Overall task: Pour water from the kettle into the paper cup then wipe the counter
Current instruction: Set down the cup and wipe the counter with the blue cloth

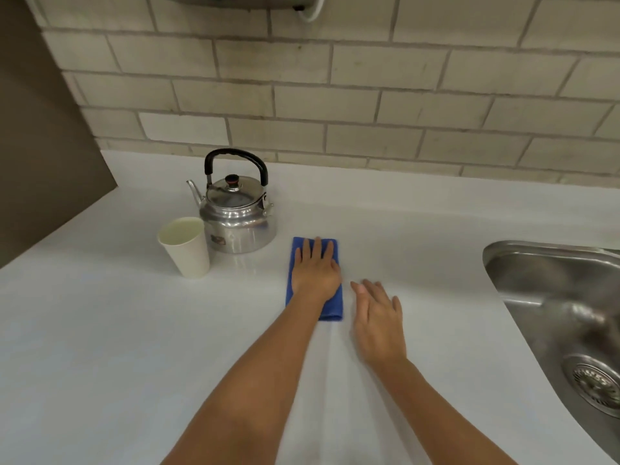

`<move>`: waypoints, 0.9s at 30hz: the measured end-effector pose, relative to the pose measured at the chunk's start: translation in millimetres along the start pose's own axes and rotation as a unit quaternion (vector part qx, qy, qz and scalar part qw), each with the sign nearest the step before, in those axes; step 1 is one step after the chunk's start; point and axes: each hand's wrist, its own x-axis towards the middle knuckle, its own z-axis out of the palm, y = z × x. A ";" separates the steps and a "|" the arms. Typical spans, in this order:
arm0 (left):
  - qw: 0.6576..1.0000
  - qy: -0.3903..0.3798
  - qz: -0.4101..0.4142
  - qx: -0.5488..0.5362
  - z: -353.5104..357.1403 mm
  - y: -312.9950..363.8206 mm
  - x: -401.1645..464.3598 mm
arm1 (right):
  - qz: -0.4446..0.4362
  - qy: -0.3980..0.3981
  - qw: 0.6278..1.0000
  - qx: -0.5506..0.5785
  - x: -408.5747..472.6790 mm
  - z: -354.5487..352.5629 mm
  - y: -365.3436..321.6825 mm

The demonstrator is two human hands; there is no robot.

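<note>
A shiny metal kettle [239,213] with a black arched handle stands upright on the white counter [100,347], its spout pointing left. A white paper cup [185,246] stands upright just left of it and in front; I cannot tell what is inside. A folded blue cloth [330,308] lies flat on the counter to the right of the kettle. My left hand [315,270] presses flat on the cloth, fingers spread and pointing away from me. My right hand [377,317] rests flat on the bare counter beside the cloth, holding nothing.
A steel sink [550,297] with a round drain strainer is sunk into the counter at the right. A tiled wall runs along the back. A brown panel closes off the left side.
</note>
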 end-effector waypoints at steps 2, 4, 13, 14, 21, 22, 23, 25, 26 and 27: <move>0.999 0.014 0.043 -0.001 0.4 -7.6 -18.5 | 0.001 0.014 1.000 0.006 -1.2 -1.7 -2.7; 0.995 0.061 0.074 -0.016 6.4 -25.0 -53.3 | -0.003 0.012 1.000 -0.021 -1.5 -1.9 -4.1; 0.999 0.014 -0.025 -0.017 -1.4 -15.3 -15.0 | -0.025 0.000 0.998 -0.065 -2.8 2.3 -4.0; 1.000 0.011 -0.022 -0.020 1.6 -8.5 -15.2 | -0.025 0.006 0.998 -0.050 -3.6 2.7 -4.2; 0.995 0.088 -0.015 -0.047 13.8 -38.9 -107.6 | -0.021 0.024 0.999 -0.030 -5.9 1.1 -13.9; 0.994 0.092 -0.035 -0.041 11.8 -54.7 -117.6 | -0.020 0.018 0.998 -0.062 -5.2 1.7 -16.0; 0.994 0.094 -0.055 -0.032 8.0 -69.4 -121.7 | -0.019 0.006 0.995 -0.093 -5.2 2.5 -18.6; 0.993 0.086 -0.079 -0.013 -1.6 -86.0 -115.3 | -0.015 -0.025 0.993 -0.118 -6.5 6.1 -25.9; 0.994 0.076 -0.080 -0.009 -6.7 -85.8 -106.5 | -0.016 -0.032 0.992 -0.117 -8.1 8.9 -28.8; 0.995 0.067 -0.076 -0.005 -10.9 -81.2 -96.6 | -0.021 -0.034 0.993 -0.114 -10.1 12.2 -31.4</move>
